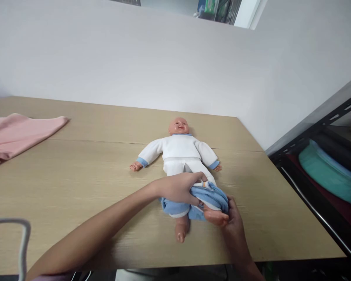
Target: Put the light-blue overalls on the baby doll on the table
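A baby doll [181,146] lies on its back on the table, its head toward the wall, in a white top with blue cuffs and white bottoms. Light-blue pants [211,194] with white trim are bunched around both its lower legs. My left hand [179,188] reaches across the doll and grips the bunched fabric at the leg on the right, thumb below and fingers above. On the far side of that same leg, my right hand [234,222] is closed on the fabric beside the bare foot [216,216]; its fingertips are partly hidden. The other foot [181,229] pokes out below its blue leg opening.
Pink cloth [20,132] lies at the left of the wooden table [99,168]. A grey curved tube [25,238] stands at the near left. To the right, a black metal shelf [316,210] holds a teal item [330,171]. A white wall [128,62] rises behind.
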{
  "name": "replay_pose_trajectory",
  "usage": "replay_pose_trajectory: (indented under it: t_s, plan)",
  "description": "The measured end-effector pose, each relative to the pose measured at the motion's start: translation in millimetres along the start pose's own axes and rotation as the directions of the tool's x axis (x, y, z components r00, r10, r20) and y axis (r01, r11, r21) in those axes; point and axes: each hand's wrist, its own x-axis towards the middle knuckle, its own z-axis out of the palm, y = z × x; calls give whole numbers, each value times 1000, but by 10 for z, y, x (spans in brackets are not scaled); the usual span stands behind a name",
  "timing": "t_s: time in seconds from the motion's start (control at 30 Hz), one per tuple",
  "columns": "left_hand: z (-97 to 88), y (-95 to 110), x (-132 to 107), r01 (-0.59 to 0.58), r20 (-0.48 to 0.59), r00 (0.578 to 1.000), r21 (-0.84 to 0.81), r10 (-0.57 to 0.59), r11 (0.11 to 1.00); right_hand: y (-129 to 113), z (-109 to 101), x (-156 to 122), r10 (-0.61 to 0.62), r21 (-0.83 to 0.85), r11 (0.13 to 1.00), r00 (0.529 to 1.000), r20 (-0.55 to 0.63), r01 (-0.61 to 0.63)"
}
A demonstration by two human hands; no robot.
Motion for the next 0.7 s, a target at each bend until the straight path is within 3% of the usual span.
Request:
replay_pose_trajectory:
  t_s: [0.1,0.2,0.27,0.37,0.47,0.57,0.7]
  plan:
    - [-56,-39,10,-81,23,997,23,80,996,-53,-55,69,-24,-7,1000,1000,4,24]
    - [-97,-55,31,-125,102,987,8,123,992,-206,-176,211,30,-106,994,981,191,-10]
    - [-95,-37,34,-108,106,989,62,101,992,-362,-264,330,85,-186,982,935,343,-21]
    - [-76,17,-22,-76,5,997,307,78,949,-629,-367,490,124,-299,954,858,499,36]
    - [-112,31,-182,12,-141,988,506,69,862,-830,-423,616,77,-418,886,824,561,202]
    - [-225,-75,-382,67,-208,977,496,44,866,-867,-443,783,53,-435,857,793,607,276]
    - [-363,-354,-554,-59,-142,984,311,108,949,-695,-398,1126,36,-306,919,717,696,250]
